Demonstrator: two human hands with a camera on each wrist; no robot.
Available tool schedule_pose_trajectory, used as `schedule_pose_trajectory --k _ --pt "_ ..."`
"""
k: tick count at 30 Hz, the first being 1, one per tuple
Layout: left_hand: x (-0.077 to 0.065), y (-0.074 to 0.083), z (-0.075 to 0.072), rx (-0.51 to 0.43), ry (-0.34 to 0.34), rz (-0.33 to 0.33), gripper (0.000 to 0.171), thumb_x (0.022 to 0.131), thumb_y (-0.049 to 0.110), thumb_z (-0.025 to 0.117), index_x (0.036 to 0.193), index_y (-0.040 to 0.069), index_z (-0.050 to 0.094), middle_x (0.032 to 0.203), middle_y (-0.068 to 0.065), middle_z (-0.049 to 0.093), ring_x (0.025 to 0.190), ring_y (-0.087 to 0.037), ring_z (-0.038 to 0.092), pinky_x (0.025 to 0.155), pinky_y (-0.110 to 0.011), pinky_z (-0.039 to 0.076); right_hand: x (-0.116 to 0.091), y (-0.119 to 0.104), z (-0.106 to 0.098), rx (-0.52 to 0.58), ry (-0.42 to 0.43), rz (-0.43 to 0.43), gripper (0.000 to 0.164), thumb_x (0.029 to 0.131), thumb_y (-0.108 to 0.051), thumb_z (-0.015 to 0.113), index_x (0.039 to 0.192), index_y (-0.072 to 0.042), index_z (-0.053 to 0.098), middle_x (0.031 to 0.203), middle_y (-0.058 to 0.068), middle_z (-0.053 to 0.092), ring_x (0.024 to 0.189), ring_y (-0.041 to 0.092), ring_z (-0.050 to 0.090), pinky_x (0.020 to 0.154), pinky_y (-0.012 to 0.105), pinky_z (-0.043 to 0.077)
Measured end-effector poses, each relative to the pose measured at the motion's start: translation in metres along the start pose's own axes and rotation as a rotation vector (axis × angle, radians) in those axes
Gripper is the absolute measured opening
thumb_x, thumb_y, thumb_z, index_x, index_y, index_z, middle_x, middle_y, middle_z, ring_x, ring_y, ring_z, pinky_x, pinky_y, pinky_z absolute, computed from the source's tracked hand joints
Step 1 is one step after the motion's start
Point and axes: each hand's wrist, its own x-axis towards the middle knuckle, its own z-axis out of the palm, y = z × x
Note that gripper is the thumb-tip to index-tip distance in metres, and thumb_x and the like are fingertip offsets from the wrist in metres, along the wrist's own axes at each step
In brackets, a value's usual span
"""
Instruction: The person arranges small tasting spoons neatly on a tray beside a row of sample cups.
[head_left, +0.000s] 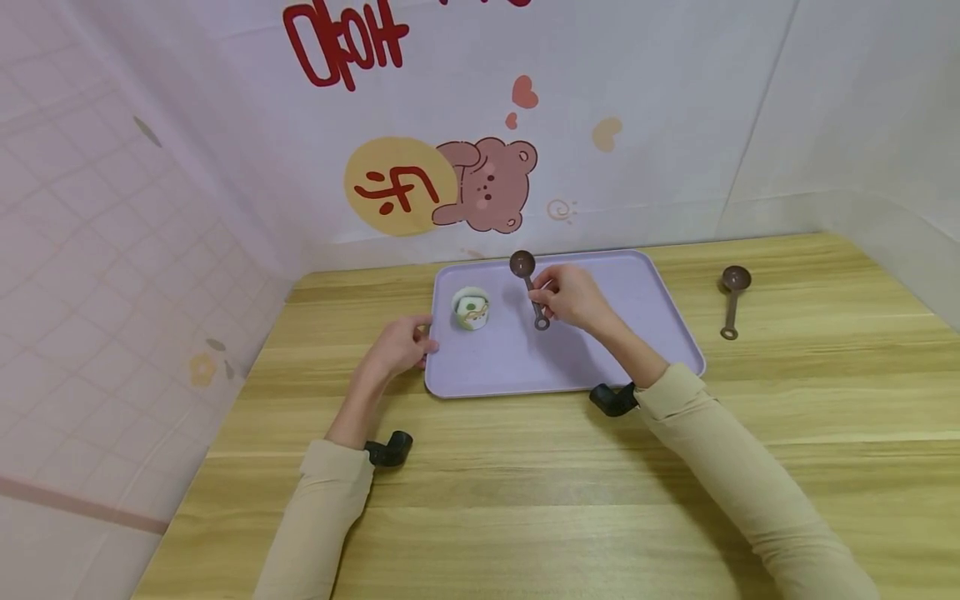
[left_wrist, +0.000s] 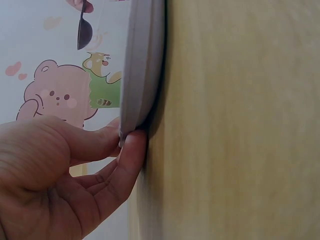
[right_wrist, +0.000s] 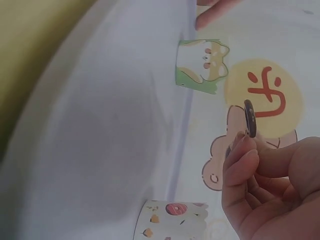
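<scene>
My left hand (head_left: 403, 343) grips the left rim of the lilac tray (head_left: 510, 371), its thumb and fingers meeting at the edge in the left wrist view. Above the tray, my right hand (head_left: 572, 296) pinches a dark brown measuring spoon (head_left: 522, 265) by its handle, the bowl pointing away from me. A small paper cup (head_left: 472, 310) with a cartoon animal on green stands on the tray's left part. In the right wrist view, another paper cup (right_wrist: 170, 220) with a doughnut print also stands on the tray; from the head it is hidden.
A second brown measuring spoon (head_left: 734, 287) lies on the wooden table (head_left: 480, 500), right of the tray. Behind the table hangs a white printed sheet (head_left: 637, 67) with a bear. Black wrist mounts (head_left: 390, 450) stick out below both cuffs.
</scene>
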Motion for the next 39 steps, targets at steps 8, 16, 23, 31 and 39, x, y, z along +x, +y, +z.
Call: schedule_pose_trajectory --k 8,16,23,31,39 --pt "0.000 0.001 0.000 0.005 0.000 -0.007 0.057 0.099 0.003 0.062 0.152 -0.003 0.040 0.099 -0.019 0.063 0.070 -0.019 0.061 0.064 -0.026 0.053 0.003 -0.001 0.004 0.003 -0.035 -0.001 0.013 0.097 -0.008 0.068 0.097 0.005 0.066 0.069 0.007 0.067 0.055 0.012 0.060 0.051 0.020 0.049" --pt "0.001 0.001 -0.001 0.005 0.003 -0.004 0.057 0.099 0.003 0.062 0.151 -0.004 0.040 0.100 -0.020 0.063 0.070 -0.019 0.061 0.063 -0.026 0.053 0.011 -0.002 0.011 0.026 -0.098 0.065 0.013 0.097 -0.004 0.067 0.097 0.008 0.062 0.070 0.008 0.063 0.053 0.008 0.056 0.050 0.019 0.050" --pt "0.000 0.000 -0.001 0.016 0.004 -0.002 0.058 0.099 0.003 0.062 0.152 -0.004 0.040 0.101 -0.020 0.064 0.071 -0.020 0.062 0.064 -0.027 0.053 0.017 -0.004 0.018 0.002 -0.140 0.070 0.012 0.097 -0.002 0.066 0.095 0.007 0.059 0.063 0.006 0.061 0.051 0.008 0.054 0.048 0.018 0.047" --pt "0.000 0.000 -0.001 -0.002 0.001 0.000 0.057 0.099 0.002 0.062 0.152 -0.003 0.040 0.099 -0.019 0.064 0.071 -0.020 0.061 0.063 -0.027 0.053 0.023 -0.001 0.023 -0.080 -0.161 0.091 0.012 0.096 -0.003 0.066 0.092 0.005 0.060 0.061 0.006 0.060 0.050 0.008 0.054 0.048 0.018 0.044" --pt "0.000 0.000 0.000 0.001 -0.001 -0.001 0.057 0.099 0.002 0.062 0.152 -0.004 0.040 0.097 -0.019 0.064 0.070 -0.020 0.062 0.063 -0.026 0.053 0.027 0.005 0.030 -0.142 -0.170 0.111 0.008 0.095 -0.001 0.065 0.092 0.004 0.060 0.062 0.004 0.059 0.052 0.008 0.056 0.051 0.017 0.046"
